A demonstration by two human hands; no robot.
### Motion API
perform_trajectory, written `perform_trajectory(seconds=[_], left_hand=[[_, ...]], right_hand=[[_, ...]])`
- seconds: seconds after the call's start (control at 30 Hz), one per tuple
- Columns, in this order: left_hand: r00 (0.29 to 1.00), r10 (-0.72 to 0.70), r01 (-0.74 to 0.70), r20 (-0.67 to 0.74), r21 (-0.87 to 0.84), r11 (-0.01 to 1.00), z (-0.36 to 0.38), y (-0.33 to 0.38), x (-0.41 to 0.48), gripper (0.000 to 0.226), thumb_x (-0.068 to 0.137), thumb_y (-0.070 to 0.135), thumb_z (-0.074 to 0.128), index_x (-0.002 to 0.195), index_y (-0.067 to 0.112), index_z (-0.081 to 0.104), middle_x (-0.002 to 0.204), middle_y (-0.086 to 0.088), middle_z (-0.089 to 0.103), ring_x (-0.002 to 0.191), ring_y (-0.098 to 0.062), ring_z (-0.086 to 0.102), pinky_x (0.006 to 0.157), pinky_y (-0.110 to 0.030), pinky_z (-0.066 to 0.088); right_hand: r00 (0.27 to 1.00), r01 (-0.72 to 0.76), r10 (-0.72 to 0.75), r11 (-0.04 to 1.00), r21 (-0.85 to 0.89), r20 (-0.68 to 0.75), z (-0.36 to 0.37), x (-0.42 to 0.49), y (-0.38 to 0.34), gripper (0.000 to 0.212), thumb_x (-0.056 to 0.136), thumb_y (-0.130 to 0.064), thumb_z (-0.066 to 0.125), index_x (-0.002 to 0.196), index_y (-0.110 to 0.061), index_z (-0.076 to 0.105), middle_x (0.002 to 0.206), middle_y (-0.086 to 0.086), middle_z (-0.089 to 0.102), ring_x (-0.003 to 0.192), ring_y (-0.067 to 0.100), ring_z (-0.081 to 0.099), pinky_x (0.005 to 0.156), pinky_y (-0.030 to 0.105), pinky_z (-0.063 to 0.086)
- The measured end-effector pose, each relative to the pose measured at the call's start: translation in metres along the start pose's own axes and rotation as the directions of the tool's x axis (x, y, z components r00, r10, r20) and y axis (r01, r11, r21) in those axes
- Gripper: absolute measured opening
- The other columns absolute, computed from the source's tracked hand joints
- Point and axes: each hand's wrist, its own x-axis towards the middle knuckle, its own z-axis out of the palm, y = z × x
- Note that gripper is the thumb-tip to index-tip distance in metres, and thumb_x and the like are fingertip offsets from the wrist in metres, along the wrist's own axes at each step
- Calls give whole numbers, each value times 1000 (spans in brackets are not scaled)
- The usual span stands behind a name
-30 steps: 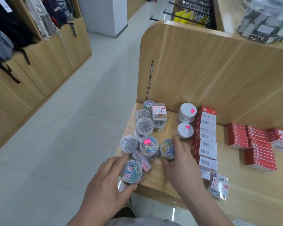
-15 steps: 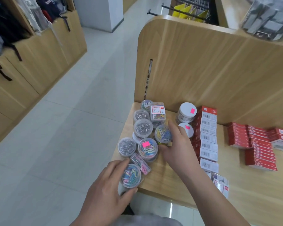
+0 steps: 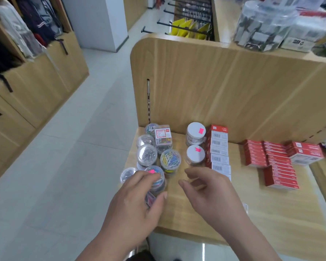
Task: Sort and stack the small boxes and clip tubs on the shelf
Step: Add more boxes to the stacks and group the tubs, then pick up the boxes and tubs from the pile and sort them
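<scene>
Dark backpacks [image 3: 36, 25] hang above pale wooden cabinets [image 3: 36, 87] on the left, across a grey tiled floor [image 3: 73, 147]. A white pillar [image 3: 100, 21] stands further back. To its right, yellow packets [image 3: 188, 29] hang on black pegs, beside blurred clear packs of binder clips [image 3: 260, 29].

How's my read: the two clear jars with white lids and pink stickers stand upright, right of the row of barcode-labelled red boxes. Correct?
Not quite: the side is wrong. The head view shows the two clear jars with white lids and pink stickers standing upright left of the row of barcode-labelled red boxes, between it and the clear round tubs of paper clips.
</scene>
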Motion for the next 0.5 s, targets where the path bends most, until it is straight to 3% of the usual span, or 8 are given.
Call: perform_trajectory(seconds=[0.1, 0.2, 0.27, 0.33, 0.43, 0.5], left_hand=[[998, -50, 48, -35, -41, 998, -11, -8, 9, 27, 84, 37, 72, 110, 41, 67, 103, 24, 61, 87, 0, 64, 73, -17, 49], [990, -129, 126, -60, -44, 991, -26, -31, 19, 28, 86, 29, 78, 110, 39, 67, 103, 24, 60, 89, 0, 64, 71, -9, 44], [976, -210, 208, -58, -33, 977, -33, -50, 29, 30, 88, 30, 78, 113, 39, 66, 109, 27, 58, 95, 5, 61, 71, -8, 43], [963, -266, 264, -41, -52, 963, -38, -67, 40, 28, 90, 33, 74, 116, 38, 65, 113, 31, 56, 96, 7, 60, 74, -13, 44], [957, -290, 285, -24, -112, 952, -41, -82, 54, 28, 91, 30, 72, 119, 34, 67, 116, 30, 57, 104, 5, 60, 77, -25, 51], [961, -278, 276, -1, -129, 953, -41, -87, 59, 29, 91, 28, 72, 119, 35, 66, 117, 29, 57, 106, 3, 60, 76, -24, 51]], right_hand=[[999, -5, 3, 998, 58, 35, -7, 19, -1, 25, 85, -42, 76, 109, -35, 72, 90, -21, 68, 80, -1, 67, 73, 37, 59], [999, 17, -19, 999, 50, 51, -8, 43, -10, 19, 87, -40, 76, 105, -34, 73, 91, -23, 68, 84, -4, 65, 77, 30, 57], [997, 28, -32, 998, 55, 71, -6, 64, -22, 12, 87, -38, 75, 91, -47, 68, 92, -23, 68, 87, -2, 66, 79, 34, 58], [996, 23, -26, 999, 38, 89, 0, 88, -33, 8, 88, -39, 73, 91, -46, 69, 88, -19, 69, 86, 1, 67, 79, 33, 57], [995, -39, 43, 998, -44, 94, 14, 127, -48, 34, 85, -50, 74, 108, -25, 73, 85, -13, 70, 79, 10, 68, 76, 34, 56], [990, -79, 95, 986, -145, 105, 27, 146, -55, 45, 77, -59, 75, 101, -22, 68, 90, -9, 70, 84, 17, 66, 73, 37, 57]])
